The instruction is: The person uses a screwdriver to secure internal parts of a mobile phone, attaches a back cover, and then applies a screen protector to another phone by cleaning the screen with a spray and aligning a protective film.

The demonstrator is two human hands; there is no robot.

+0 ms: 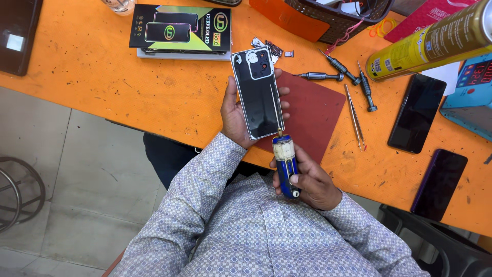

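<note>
Left hand (234,114): closed around a phone back cover (257,92), held above the orange table (102,77). Right hand (310,182): gripping a blue glue tube (286,164), its needle tip touching the cover's lower edge. Nearby: red mat (312,110), screwdrivers (338,66), tweezers (354,118).

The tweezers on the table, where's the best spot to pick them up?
Probably around the middle of the tweezers, pinching across the two thin arms from above. They lie flat on the orange table beside the red mat, with bare table on both sides, and the ends look sharp.
</note>
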